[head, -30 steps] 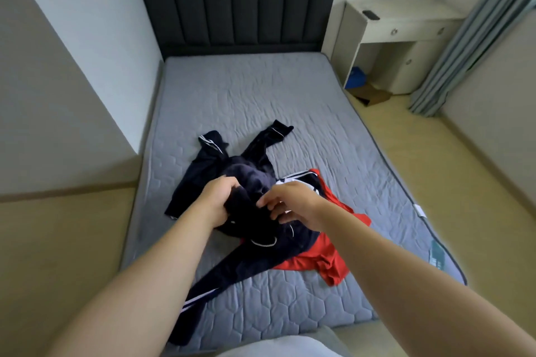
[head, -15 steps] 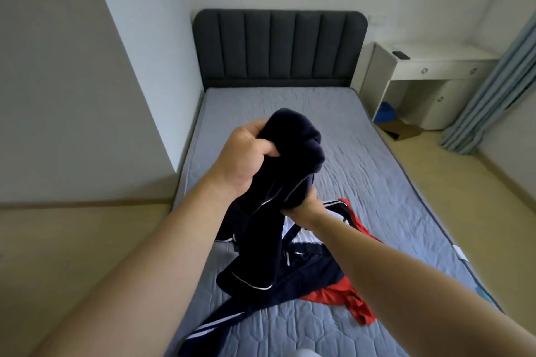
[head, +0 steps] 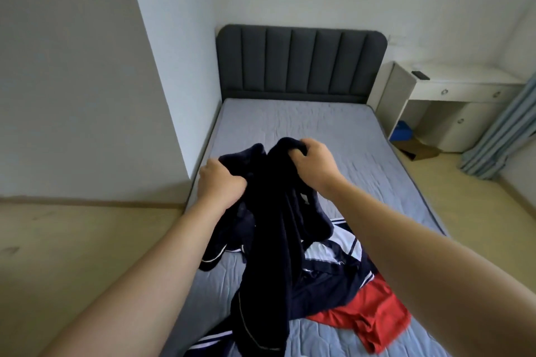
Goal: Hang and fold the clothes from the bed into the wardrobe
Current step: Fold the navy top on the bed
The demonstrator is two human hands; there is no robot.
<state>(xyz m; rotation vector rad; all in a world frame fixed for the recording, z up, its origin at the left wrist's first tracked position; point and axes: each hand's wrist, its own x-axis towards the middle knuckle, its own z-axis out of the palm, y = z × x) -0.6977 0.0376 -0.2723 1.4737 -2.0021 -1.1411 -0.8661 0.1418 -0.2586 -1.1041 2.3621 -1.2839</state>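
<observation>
Laundry day, early going: a person is holding a dark navy garment (head: 269, 226) up over the foot end of the bed (head: 290, 124). The left hand (head: 220, 182) is gripping a bunch of the cloth with its fingers curled tight, and the right hand (head: 316, 165) is clamping its fingers over the topmost fold. The rest of the piece is hanging between the forearms, its lower end trailing onto the mattress near the foot edge.

The job appears to be barely under way. Nothing in view is hanging or folded, and no wardrobe is showing. A navy-and-white garment (head: 327, 258) and a red garment (head: 368, 316) are lying crumpled together toward the bed's right foot corner, waiting their turn.

The mattress is wearing a grey quilted cover, running back to a dark padded headboard (head: 301, 64) against a white wall. A white desk (head: 464, 87) is standing just beside the bed's right head corner, with a small dark device (head: 420, 75) resting on top. A blue object (head: 404, 129) and a cardboard box (head: 420, 151) are sitting on the pale floor beneath it. A blue-grey curtain (head: 499, 136) is hanging at the far right.
</observation>
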